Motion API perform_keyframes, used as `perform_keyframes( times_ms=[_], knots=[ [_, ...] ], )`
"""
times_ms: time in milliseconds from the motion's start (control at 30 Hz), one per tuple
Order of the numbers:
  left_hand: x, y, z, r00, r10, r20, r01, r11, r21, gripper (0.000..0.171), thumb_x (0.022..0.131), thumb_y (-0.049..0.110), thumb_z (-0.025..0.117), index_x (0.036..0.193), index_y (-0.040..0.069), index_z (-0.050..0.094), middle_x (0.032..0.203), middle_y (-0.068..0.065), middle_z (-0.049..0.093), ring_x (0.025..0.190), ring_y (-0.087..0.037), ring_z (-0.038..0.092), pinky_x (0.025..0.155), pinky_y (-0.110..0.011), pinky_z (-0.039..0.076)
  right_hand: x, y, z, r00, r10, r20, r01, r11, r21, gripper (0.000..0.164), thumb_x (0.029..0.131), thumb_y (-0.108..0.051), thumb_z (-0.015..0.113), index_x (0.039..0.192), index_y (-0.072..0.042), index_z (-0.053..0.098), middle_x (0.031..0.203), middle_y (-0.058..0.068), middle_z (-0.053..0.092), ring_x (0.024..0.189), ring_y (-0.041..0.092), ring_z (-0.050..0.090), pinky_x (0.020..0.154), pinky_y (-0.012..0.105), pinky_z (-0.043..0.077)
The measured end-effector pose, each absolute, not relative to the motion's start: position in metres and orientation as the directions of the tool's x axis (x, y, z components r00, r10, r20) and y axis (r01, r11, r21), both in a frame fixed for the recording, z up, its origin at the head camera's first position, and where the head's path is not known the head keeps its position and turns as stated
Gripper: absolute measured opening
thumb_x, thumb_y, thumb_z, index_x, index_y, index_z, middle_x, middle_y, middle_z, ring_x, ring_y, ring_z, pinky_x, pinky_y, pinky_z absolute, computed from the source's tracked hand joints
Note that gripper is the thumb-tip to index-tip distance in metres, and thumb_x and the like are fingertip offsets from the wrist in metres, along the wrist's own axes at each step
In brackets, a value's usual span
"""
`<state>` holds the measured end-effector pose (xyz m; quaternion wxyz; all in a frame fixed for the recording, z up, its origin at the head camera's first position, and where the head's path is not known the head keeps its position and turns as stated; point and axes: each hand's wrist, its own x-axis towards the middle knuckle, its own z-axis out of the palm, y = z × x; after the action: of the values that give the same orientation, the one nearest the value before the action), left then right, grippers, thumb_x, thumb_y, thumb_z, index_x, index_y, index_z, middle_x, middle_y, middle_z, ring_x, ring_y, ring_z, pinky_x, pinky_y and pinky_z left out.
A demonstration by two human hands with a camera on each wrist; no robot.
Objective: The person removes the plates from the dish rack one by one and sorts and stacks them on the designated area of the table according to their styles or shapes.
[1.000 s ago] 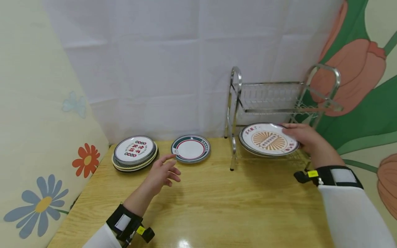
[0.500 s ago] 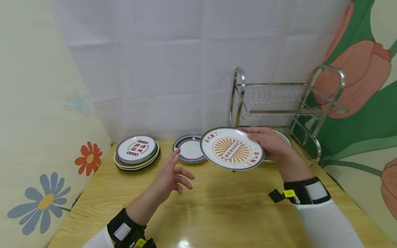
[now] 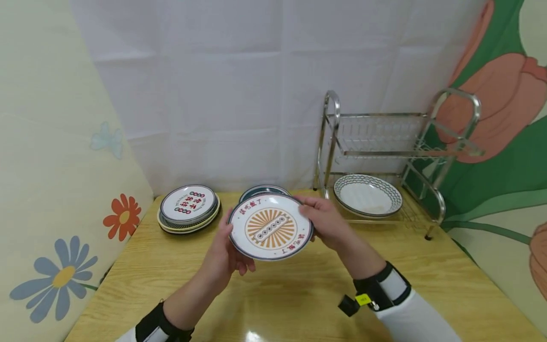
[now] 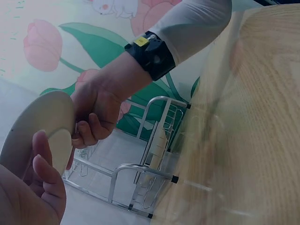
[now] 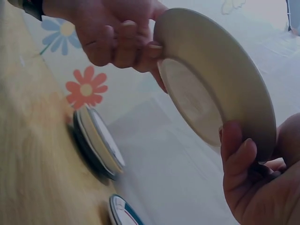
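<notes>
A white plate (image 3: 271, 228) with an orange sunburst and red lettering is held above the table between both hands. On its left rim, my left hand (image 3: 222, 254) grips with the thumb at the edge and fingers beneath. The right hand (image 3: 326, 221) pinches the opposite rim, thumb on top. From the right wrist view the pale underside of the plate (image 5: 220, 79) shows, with fingertips of both hands against it. Behind the held plate, a green-rimmed plate (image 3: 262, 190) lies on the table, mostly hidden.
A stack of several plates (image 3: 188, 206) stands at the left on the wooden table (image 3: 299, 294). To the right, a two-tier metal dish rack (image 3: 384, 153) bears a white plate with a patterned rim (image 3: 367, 194) on its lower level. A white cloth (image 3: 213, 95) hangs behind.
My right hand has carried the sunburst plate left from the rack to the middle, uncovering the patterned-rim plate. The left hand has moved onto the plate's left rim and grips it.
</notes>
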<state>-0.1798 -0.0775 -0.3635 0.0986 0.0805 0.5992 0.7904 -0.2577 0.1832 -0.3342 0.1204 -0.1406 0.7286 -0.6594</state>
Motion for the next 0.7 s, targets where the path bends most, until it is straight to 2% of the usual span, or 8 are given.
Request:
perform_keyframes(
  times_ms=[133, 200, 333, 433, 567, 700],
  knots=[
    [-0.177, -0.082, -0.367, -0.976, 0.219, 0.003, -0.064, -0.298, 0.952, 0.062, 0.106, 0.026, 0.022, 0.165, 0.030, 0.001, 0.076, 0.002, 0.074, 0.052, -0.014, 0.063, 0.048, -0.024, 0.044, -0.256, 0.175, -0.342, -0.933, -0.359, -0.018, -0.001, 0.052, -0.999, 0.047, 0.110, -0.016, 0.041, 0.155, -0.003, 0.042, 0.072, -0.003, 0.072, 0.047, 0.006, 0.059, 0.042, 0.021, 0.043],
    [-0.176, -0.083, -0.369, -0.974, 0.228, 0.018, -0.060, -0.329, 0.942, 0.063, 0.105, 0.019, 0.022, 0.165, 0.026, 0.004, 0.077, 0.002, 0.075, 0.051, -0.014, 0.063, 0.047, -0.023, 0.045, -0.256, 0.173, -0.345, -0.932, -0.363, -0.017, 0.007, 0.030, -1.000, 0.048, 0.110, -0.016, 0.040, 0.156, -0.003, 0.041, 0.077, -0.003, 0.073, 0.051, 0.006, 0.063, 0.045, 0.021, 0.048],
    [-0.175, -0.084, -0.372, -0.965, 0.256, 0.059, -0.045, -0.383, 0.923, 0.062, 0.103, 0.013, 0.022, 0.164, 0.021, 0.008, 0.075, 0.003, 0.076, 0.050, -0.012, 0.064, 0.046, -0.022, 0.046, -0.256, 0.171, -0.349, -0.929, -0.371, 0.001, 0.008, -0.022, -1.000, 0.049, 0.110, -0.016, 0.039, 0.157, 0.000, 0.038, 0.089, -0.002, 0.075, 0.064, 0.008, 0.071, 0.056, 0.022, 0.057],
    [-0.175, -0.081, -0.373, -0.972, 0.230, 0.058, -0.041, -0.403, 0.914, 0.062, 0.103, 0.012, 0.025, 0.163, 0.021, 0.011, 0.075, 0.003, 0.075, 0.049, -0.011, 0.062, 0.046, -0.022, 0.046, -0.255, 0.172, -0.351, -0.929, -0.371, 0.012, 0.003, -0.040, -0.999, 0.050, 0.110, -0.017, 0.040, 0.157, 0.000, 0.037, 0.093, -0.001, 0.075, 0.068, 0.008, 0.072, 0.061, 0.023, 0.059],
    [-0.175, -0.077, -0.376, -0.987, 0.159, 0.034, -0.033, -0.400, 0.916, 0.060, 0.104, 0.012, 0.029, 0.162, 0.021, 0.018, 0.074, 0.002, 0.074, 0.045, -0.010, 0.056, 0.045, -0.022, 0.042, -0.256, 0.173, -0.354, -0.928, -0.373, 0.004, 0.013, -0.043, -0.999, 0.050, 0.110, -0.018, 0.041, 0.157, -0.002, 0.037, 0.093, -0.001, 0.075, 0.068, 0.008, 0.072, 0.061, 0.023, 0.059],
    [-0.177, -0.074, -0.377, -0.996, 0.087, 0.029, -0.006, -0.382, 0.924, 0.057, 0.103, 0.010, 0.032, 0.159, 0.019, 0.025, 0.073, 0.002, 0.072, 0.042, -0.009, 0.051, 0.043, -0.021, 0.040, -0.257, 0.173, -0.356, -0.932, -0.363, -0.017, 0.029, -0.027, -0.999, 0.049, 0.111, -0.021, 0.039, 0.159, -0.009, 0.037, 0.087, -0.003, 0.074, 0.061, 0.007, 0.066, 0.053, 0.021, 0.053]
  ],
)
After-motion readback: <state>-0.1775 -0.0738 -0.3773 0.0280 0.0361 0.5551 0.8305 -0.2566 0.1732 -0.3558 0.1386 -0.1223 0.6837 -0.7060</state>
